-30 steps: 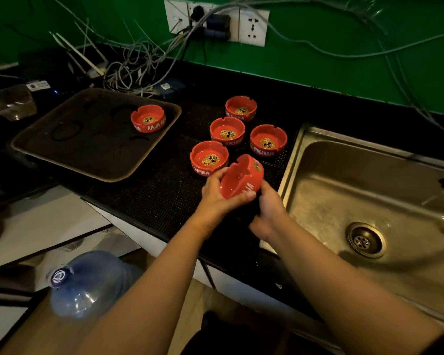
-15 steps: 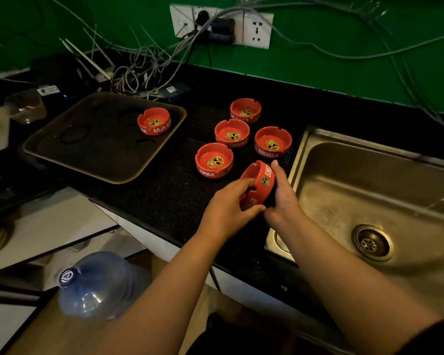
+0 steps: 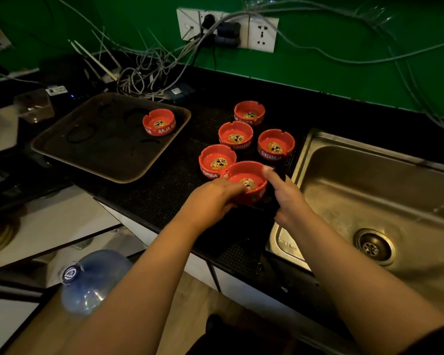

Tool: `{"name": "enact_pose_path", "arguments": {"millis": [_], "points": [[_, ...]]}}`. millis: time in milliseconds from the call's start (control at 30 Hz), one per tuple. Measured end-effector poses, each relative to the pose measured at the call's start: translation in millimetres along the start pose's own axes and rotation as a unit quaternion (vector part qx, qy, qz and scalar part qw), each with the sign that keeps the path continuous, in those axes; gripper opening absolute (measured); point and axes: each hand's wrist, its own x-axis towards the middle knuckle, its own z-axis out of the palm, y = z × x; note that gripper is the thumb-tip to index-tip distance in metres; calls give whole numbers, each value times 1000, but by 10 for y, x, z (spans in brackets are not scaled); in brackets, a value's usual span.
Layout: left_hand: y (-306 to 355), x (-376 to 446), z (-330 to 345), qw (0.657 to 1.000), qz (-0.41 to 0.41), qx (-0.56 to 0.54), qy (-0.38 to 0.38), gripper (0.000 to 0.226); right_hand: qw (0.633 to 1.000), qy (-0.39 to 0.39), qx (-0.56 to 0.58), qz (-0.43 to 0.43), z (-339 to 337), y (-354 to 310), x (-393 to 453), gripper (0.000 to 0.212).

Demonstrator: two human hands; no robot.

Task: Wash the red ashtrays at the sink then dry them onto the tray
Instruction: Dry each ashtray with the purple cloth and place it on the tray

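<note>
My left hand grips a red ashtray by its near rim, held upright just above the black counter mat. My right hand holds a dark cloth against the ashtray's right side, index finger up at the rim. Several more red ashtrays stand on the mat behind, the nearest almost touching the held one, others at the back and right. One red ashtray sits in the far right corner of the brown tray. The steel sink lies to the right.
A tangle of cables and a wall socket lie behind the tray. A clear cup stands at far left. A blue water bottle lies on the floor below the counter. The sink drain is at lower right.
The ashtray was tilted on its side between both hands; it now sits upright, lower and nearer the counter ashtrays. Both hands have moved a little forward.
</note>
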Motion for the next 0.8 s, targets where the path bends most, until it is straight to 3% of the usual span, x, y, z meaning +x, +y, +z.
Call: {"name": "enact_pose_path", "arguments": {"millis": [200, 400, 567, 667, 733, 800], "points": [[-65, -133, 94, 994, 26, 61, 82, 41, 999, -7, -11, -30, 93, 3, -20, 31], [-237, -210, -56, 979, 38, 114, 165, 31, 974, -2, -180, -136, 410, -132, 20, 25], [-585, -211, -339, 974, 22, 171, 147, 29, 931, 38, -298, -206, 857, -97, 301, 38], [-882, -225, -535, 975, -16, 181, 131, 36, 942, 23, -270, -198, 1197, -58, 500, 32], [-1104, -230, -681, 974, -53, 184, 125, 42, 959, -26, -227, -165, 1423, -29, 597, 21], [-1356, -229, -789, 972, -83, 190, 108, 43, 969, -81, -200, -124, 1642, 27, 691, 26]]}}
